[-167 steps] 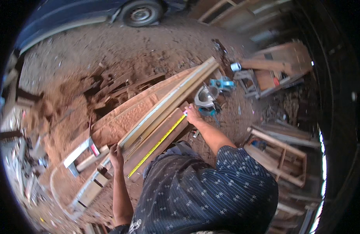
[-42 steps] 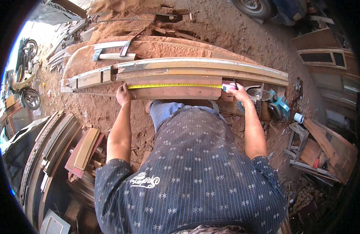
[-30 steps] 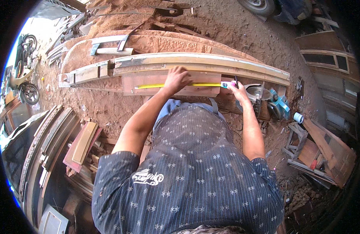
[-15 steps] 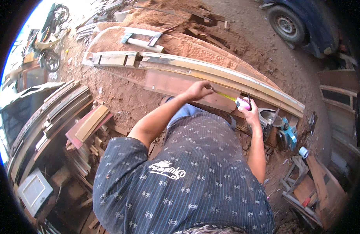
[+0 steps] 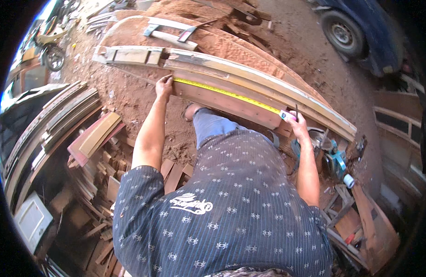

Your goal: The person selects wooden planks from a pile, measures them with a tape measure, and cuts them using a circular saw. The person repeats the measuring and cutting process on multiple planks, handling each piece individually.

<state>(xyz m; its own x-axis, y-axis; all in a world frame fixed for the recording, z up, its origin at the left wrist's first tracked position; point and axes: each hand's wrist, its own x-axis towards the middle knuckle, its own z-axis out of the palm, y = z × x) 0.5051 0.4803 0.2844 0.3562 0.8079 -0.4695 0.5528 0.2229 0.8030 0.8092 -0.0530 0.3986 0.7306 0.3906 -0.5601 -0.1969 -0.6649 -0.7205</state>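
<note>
My left hand [image 5: 164, 87] pinches the end of the yellow tape [image 5: 224, 92] at the left end of a reddish-brown board [image 5: 229, 105]. My right hand [image 5: 297, 124] is closed on the pink-and-white tape measure case [image 5: 284, 116], with a thin dark pencil-like stick [image 5: 296, 111] upright in it. The tape lies stretched straight along the board. Just behind the board runs a long stack of pale painted beams [image 5: 314, 108]. A teal circular saw [image 5: 335, 159] sits beyond my right hand, partly behind that arm.
Sawdust-covered boards [image 5: 250, 69] and a white-topped tool [image 5: 169, 27] lie farther back. A dark blue vehicle [image 5: 374, 32] stands top right, a motorbike [image 5: 54, 57] top left. Stacked planks [image 5: 51, 138] fill the left; a wooden frame pile [image 5: 360, 221] sits bottom right, beside a pale cylinder [image 5: 348, 181].
Since half a second ago my left hand has moved left and away from my right hand, drawing out a much longer length of tape along the board. The view has shifted slightly too.
</note>
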